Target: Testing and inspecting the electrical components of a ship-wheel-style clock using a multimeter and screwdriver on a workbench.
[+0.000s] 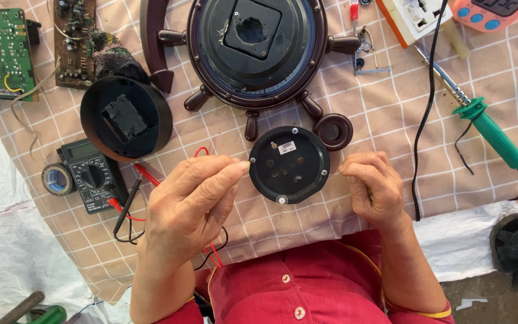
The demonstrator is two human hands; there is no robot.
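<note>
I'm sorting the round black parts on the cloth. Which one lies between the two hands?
The small black disc with two screws at its rim; the black cup-shaped housing lies farther left, beside the multimeter.

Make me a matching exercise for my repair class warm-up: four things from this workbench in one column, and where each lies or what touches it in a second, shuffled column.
Things:
1. small round black disc
2. soldering iron
3. multimeter
4. green circuit board

Places:
A. far top corner, beyond the left hand
B. between the two hands, left fingertips at its rim
C. out past the right hand, green handle
D. beside the roll of tape

Pairs: 1-B, 2-C, 3-D, 4-A
</note>
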